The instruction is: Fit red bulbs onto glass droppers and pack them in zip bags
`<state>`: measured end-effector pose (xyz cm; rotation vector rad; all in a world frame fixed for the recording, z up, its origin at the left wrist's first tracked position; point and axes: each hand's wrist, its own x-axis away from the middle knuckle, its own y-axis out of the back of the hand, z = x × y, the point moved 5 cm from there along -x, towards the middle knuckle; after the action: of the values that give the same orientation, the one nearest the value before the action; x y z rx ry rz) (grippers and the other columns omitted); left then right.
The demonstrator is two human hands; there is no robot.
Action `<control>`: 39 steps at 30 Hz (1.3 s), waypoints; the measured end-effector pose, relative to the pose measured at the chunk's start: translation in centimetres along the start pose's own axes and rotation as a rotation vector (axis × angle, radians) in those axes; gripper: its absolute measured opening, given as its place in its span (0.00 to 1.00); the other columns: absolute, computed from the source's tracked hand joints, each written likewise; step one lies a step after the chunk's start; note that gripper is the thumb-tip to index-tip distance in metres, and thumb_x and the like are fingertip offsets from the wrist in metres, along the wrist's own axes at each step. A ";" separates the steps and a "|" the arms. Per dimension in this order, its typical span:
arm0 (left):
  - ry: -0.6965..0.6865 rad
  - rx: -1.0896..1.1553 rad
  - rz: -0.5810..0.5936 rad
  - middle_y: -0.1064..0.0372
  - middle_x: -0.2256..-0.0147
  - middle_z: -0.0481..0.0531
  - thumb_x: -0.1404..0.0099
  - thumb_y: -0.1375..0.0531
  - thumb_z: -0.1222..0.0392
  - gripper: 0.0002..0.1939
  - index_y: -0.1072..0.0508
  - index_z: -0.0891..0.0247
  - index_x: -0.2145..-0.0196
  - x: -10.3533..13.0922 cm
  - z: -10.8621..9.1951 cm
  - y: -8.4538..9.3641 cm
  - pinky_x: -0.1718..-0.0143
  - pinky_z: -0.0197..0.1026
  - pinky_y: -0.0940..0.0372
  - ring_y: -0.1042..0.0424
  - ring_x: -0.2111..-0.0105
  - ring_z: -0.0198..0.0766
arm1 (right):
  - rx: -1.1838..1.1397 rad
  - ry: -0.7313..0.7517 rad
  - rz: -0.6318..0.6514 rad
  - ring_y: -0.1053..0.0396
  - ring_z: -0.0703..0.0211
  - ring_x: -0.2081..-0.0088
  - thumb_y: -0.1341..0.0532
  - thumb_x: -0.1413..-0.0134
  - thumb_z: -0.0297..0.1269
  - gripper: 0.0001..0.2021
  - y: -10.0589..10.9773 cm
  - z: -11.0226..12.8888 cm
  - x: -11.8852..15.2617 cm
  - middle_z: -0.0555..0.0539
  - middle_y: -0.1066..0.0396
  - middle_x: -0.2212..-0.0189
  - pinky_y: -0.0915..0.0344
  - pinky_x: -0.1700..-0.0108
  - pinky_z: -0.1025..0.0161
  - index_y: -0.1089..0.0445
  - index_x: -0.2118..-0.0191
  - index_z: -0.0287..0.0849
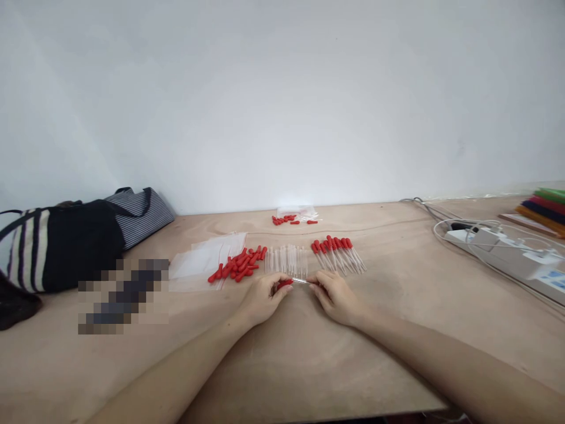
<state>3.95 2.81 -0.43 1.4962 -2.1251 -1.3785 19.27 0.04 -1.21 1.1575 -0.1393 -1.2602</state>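
Between finger and thumb, my left hand [267, 294] pinches a red rubber dropper bulb [285, 283]. My right hand [332, 294] is closed on a clear glass dropper tube [301, 281], whose left end meets the bulb; how deep it sits inside I cannot tell. Just beyond my hands lies a row of bare glass tubes [286, 259]. Left of that row is a heap of loose red bulbs [241, 265], partly on clear plastic bags [194, 259]. To the right, several droppers with red bulbs [338, 252] lie side by side.
More red bulbs [282, 220] and a small clear bag [293, 210] lie near the wall. Dark bags [83, 241] stand at the left, near a pixelated dark patch [128, 297]. A white power strip [507, 253] with cables and stacked coloured items [545, 209] are at the right.
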 end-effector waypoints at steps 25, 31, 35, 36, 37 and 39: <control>-0.089 0.020 0.002 0.33 0.71 0.49 0.40 0.49 0.63 0.07 0.31 0.63 0.70 0.3 -1.3 0.5 0.69 0.36 0.40 0.35 0.70 0.34 | 0.054 0.015 0.045 0.38 0.64 0.73 0.51 0.45 0.31 0.08 0.1 0.7 0.0 0.52 0.33 0.76 0.50 0.65 0.64 0.37 0.71 0.41; -0.112 0.011 0.003 0.34 0.71 0.49 0.40 0.49 0.63 0.07 0.32 0.63 0.71 0.4 -1.4 0.5 0.68 0.35 0.41 0.35 0.71 0.34 | 0.227 0.136 0.048 0.41 0.64 0.74 0.52 0.45 0.31 0.10 0.2 1.0 0.0 0.49 0.34 0.75 0.52 0.67 0.64 0.35 0.68 0.40; -0.132 0.015 0.004 0.34 0.71 0.49 0.40 0.49 0.64 0.07 0.32 0.64 0.71 0.4 -1.4 0.4 0.68 0.35 0.41 0.35 0.70 0.34 | 0.337 0.194 0.031 0.44 0.63 0.76 0.53 0.46 0.29 0.11 0.4 1.3 -0.1 0.48 0.34 0.76 0.54 0.67 0.64 0.33 0.68 0.39; -0.139 0.017 0.004 0.34 0.71 0.49 0.40 0.49 0.64 0.07 0.32 0.64 0.71 0.4 -1.4 0.4 0.68 0.35 0.41 0.35 0.70 0.34 | 0.358 0.211 0.023 0.44 0.64 0.76 0.53 0.47 0.28 0.11 0.4 1.3 -0.1 0.48 0.34 0.76 0.54 0.68 0.64 0.33 0.68 0.39; -0.148 0.020 0.005 0.34 0.71 0.49 0.40 0.49 0.64 0.07 0.33 0.64 0.71 0.3 -1.4 0.4 0.68 0.35 0.41 0.35 0.70 0.34 | 0.371 0.231 0.015 0.45 0.64 0.77 0.53 0.47 0.26 0.12 0.4 1.4 -0.2 0.48 0.34 0.77 0.55 0.68 0.63 0.33 0.68 0.39; -0.166 0.023 0.011 0.34 0.72 0.49 0.40 0.49 0.64 0.06 0.33 0.64 0.71 0.3 -1.5 0.4 0.68 0.35 0.41 0.35 0.70 0.34 | 0.383 0.267 0.003 0.46 0.65 0.78 0.53 0.49 0.24 0.12 0.4 1.4 -0.3 0.49 0.34 0.77 0.56 0.68 0.63 0.33 0.69 0.39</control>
<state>4.45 1.72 0.54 1.4209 -2.2495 -1.5287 18.55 -0.62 -0.11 1.6436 -0.1883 -1.0908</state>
